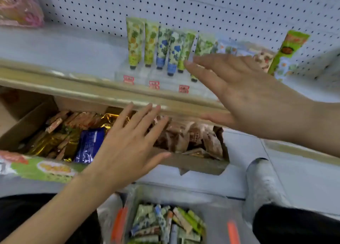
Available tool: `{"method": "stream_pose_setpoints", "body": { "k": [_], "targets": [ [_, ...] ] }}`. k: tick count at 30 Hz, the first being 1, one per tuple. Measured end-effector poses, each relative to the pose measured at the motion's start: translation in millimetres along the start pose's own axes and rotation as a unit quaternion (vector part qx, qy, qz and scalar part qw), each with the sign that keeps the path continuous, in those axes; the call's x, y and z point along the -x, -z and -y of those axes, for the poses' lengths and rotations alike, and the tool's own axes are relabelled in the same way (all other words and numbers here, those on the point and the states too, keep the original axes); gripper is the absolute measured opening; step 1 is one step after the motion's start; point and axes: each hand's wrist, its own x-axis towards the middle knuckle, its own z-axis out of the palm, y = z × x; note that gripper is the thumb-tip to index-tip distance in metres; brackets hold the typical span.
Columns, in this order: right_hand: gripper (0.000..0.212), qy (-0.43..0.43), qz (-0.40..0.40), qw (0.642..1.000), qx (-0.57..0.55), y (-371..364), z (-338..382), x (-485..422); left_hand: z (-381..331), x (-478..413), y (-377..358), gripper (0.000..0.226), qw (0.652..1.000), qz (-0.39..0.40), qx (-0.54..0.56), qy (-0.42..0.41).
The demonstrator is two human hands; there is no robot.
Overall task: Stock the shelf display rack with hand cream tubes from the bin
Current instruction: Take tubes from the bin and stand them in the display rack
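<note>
Several hand cream tubes [161, 46] stand cap-down in a clear display rack [147, 74] on the upper shelf, in yellow, blue and green floral prints. My right hand [239, 89] hovers flat and empty in front of the rack's right part, fingertips near a green tube [185, 50]. My left hand [128, 144] is spread flat below the shelf edge, holding nothing. At the bottom, a clear bin [217, 216] with orange latches holds several loose tubes [165, 225].
A cardboard box [27, 125] of gold and blue snack packets sits on the lower shelf under my left hand. A tall green tube [288, 50] leans at the shelf's right. Pink bags [18, 6] lie at top left. A grey shoe [261, 184] is beside the bin.
</note>
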Motion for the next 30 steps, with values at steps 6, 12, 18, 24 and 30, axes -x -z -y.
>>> {"method": "stream_pose_setpoints", "body": {
  "k": [6,12,18,24,30],
  "targets": [
    [0.095,0.068,0.091,0.990,-0.079,-104,65,106,-36,71,-50,0.073,0.992,0.105,0.023,-0.068],
    [0.094,0.053,0.265,0.946,-0.180,-210,124,165,-56,116,-125,0.074,0.977,0.202,0.037,-0.063],
    [0.096,-0.104,0.473,0.818,-0.311,-312,170,200,-65,155,-199,0.082,0.953,0.270,0.117,0.073],
    [0.109,-0.327,0.514,0.665,-0.433,-393,195,238,-84,186,-246,0.089,0.932,0.247,0.188,0.189],
    [0.074,-0.392,0.451,0.626,-0.501,-419,205,258,-102,194,-266,0.085,0.924,0.182,0.224,0.249]
  ]
}}
